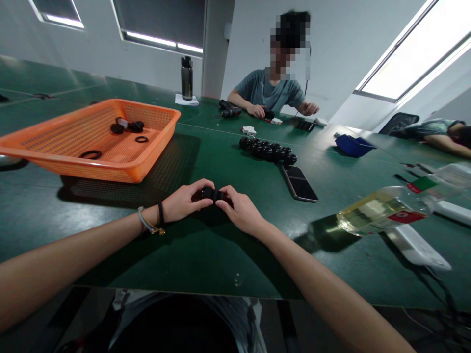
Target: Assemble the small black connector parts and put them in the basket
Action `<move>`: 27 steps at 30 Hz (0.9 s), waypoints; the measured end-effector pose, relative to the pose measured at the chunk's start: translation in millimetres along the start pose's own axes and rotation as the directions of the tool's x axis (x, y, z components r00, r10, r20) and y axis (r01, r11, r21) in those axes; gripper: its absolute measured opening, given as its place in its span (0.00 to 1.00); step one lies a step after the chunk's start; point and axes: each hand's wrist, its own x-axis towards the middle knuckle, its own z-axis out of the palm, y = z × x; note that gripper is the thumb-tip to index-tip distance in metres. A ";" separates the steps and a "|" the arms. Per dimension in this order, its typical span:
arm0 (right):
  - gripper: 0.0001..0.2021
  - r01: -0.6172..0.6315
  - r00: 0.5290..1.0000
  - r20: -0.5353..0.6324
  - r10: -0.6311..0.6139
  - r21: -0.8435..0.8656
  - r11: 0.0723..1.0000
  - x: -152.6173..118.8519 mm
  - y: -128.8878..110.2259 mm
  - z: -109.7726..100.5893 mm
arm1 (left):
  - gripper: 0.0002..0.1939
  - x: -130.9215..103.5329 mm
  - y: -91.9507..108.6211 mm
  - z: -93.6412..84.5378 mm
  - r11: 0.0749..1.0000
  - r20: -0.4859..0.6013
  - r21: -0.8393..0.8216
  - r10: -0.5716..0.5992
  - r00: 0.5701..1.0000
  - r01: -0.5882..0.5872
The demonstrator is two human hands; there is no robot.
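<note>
Just above the table's near half, my left hand (pixel 187 200) is closed around one end of a small black round part (pixel 207 192). The thumb and fingers of my right hand (pixel 239 208) pinch its other end, where a black ring-like piece (pixel 217 196) seems to sit. Whether these are one piece or two I cannot tell. To the left stands an orange plastic basket (pixel 134 172) with several black rings and black round parts (pixel 127 126) inside. Beyond my hands, several shiny black round parts (pixel 268 150) lie in rows.
A phone (pixel 300 184) lies right of my hands. Farther right are a bottle of yellowish liquid (pixel 382 211), a white power strip (pixel 419 247) and a blue tray (pixel 353 145). Across the green table (pixel 206 260) sits a person (pixel 274 93) near a power drill (pixel 230 111) and a dark bottle (pixel 187 78).
</note>
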 end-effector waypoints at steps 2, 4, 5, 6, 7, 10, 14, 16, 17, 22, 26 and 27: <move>0.09 -0.001 1.000 0.005 0.001 -0.006 1.000 0.0 -0.3 -0.2 | 0.16 0.0 0.3 -0.1 1.000 0.003 0.002 0.000 1.000 0.000; 0.09 -0.004 1.000 0.007 0.004 -0.016 1.000 0.0 -0.8 -0.6 | 0.16 0.1 0.6 -0.4 1.000 0.007 0.006 -0.001 1.000 0.001; 0.09 -0.005 1.000 0.007 0.006 -0.020 1.000 0.1 -1.1 -0.8 | 0.16 0.1 0.6 -0.6 1.000 0.008 0.008 -0.001 1.000 0.000; 0.09 -0.006 1.000 0.006 0.006 -0.023 1.000 0.1 -1.4 -1.0 | 0.16 0.2 0.5 -0.7 1.000 0.008 0.010 0.001 1.000 -0.001; 0.09 -0.006 1.000 0.006 0.006 -0.025 1.000 0.1 -1.6 -1.0 | 0.16 0.2 0.4 -0.8 1.000 0.007 0.012 0.002 1.000 -0.002; 0.09 -0.007 1.000 0.008 0.008 -0.031 1.000 0.2 -1.9 -1.1 | 0.16 0.4 -0.3 -0.9 1.000 0.012 0.018 0.008 1.000 -0.008; 0.08 -0.013 1.000 0.015 0.014 -0.039 0.999 0.8 -2.2 -1.1 | 0.16 0.2 -1.6 -0.6 1.000 0.010 0.029 0.012 1.000 -0.012; 0.08 -0.010 1.000 0.017 0.010 -0.045 0.999 1.0 -2.2 -1.3 | 0.16 0.0 -2.0 -0.4 0.999 0.007 0.034 0.012 1.000 -0.012; 0.08 -0.008 1.000 0.016 0.009 -0.048 0.999 1.1 -2.1 -1.4 | 0.16 0.0 -2.1 -0.3 0.999 0.006 0.036 0.012 1.000 -0.012; 0.08 -0.006 1.000 0.013 0.007 -0.049 0.999 0.9 -1.5 -1.4 | 0.16 -0.2 -2.1 -0.2 0.999 0.000 0.038 0.014 1.000 -0.014; 0.08 0.009 1.000 0.000 -0.009 -0.022 1.000 0.4 -1.1 -1.1 | 0.17 0.0 -1.8 -0.2 1.000 -0.001 0.015 0.012 1.000 -0.012; 0.07 0.014 1.000 -0.011 -0.014 -0.013 1.000 0.1 -1.0 -1.1 | 0.17 0.2 -1.7 -0.2 1.000 0.000 0.008 0.011 1.000 -0.011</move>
